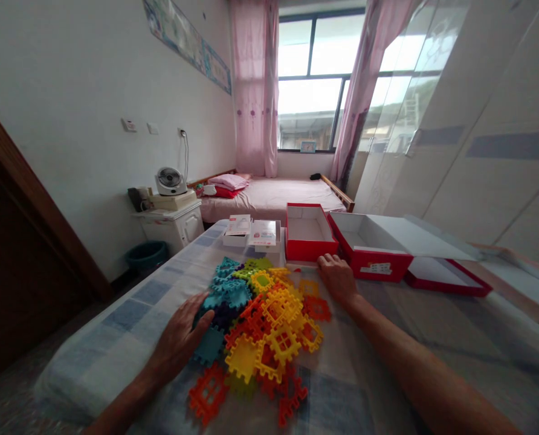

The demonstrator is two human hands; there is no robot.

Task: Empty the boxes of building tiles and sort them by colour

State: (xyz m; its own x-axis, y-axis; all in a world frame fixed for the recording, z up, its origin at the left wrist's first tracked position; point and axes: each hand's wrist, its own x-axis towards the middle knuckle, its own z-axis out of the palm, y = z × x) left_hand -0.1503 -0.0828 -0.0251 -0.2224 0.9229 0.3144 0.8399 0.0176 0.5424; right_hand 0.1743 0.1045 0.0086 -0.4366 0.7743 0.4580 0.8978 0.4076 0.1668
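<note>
A heap of plastic interlocking building pieces (281,305) with notched edges lies on the cloth in front of me, in yellow, orange, red, blue, purple and green. My left hand (183,326) rests against the left side of the heap, open, its thumb apart from the fingers, beside the blue pieces (209,344). To the right of the heap, my right hand (337,279) lies palm down with its fingers stretched, holding nothing that I can see. Its fingertips are close to the front of a red open box (312,249).
Another red box (380,266) with its white inside showing and a shallow red lid (448,284) stand at the right. Two small white boxes (264,234) sit behind the heap. A checked cloth (129,329) covers the table. Beyond are a bed (283,193) and a bin (147,257).
</note>
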